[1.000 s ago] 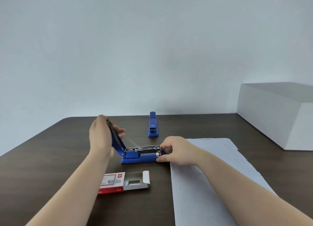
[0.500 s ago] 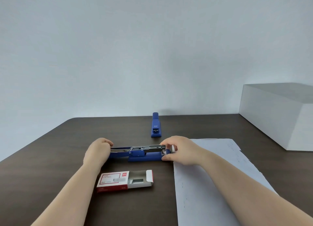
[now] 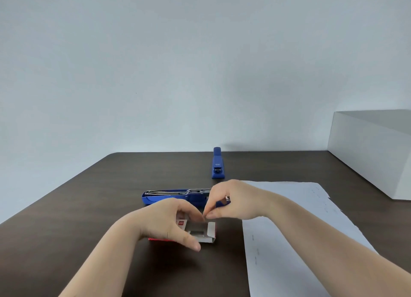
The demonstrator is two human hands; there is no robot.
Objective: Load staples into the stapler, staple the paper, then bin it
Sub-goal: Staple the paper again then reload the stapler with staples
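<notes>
Left hand (image 3: pixel 164 222) clasps the staple box (image 3: pixel 201 232) to steady it; right hand (image 3: pixel 231 200) pinches narrow at its mouth, the opened stapler (image 3: pixel 175 195) waiting just beyond

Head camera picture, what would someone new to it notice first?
Two bare hands meet at the centre: the left hand steadies an open staple box while the right hand pinches just above its open end. Right behind them an opened blue stapler lies flat on the dark table. A second blue stapler sits farther back, and white paper lies to the right.
</notes>
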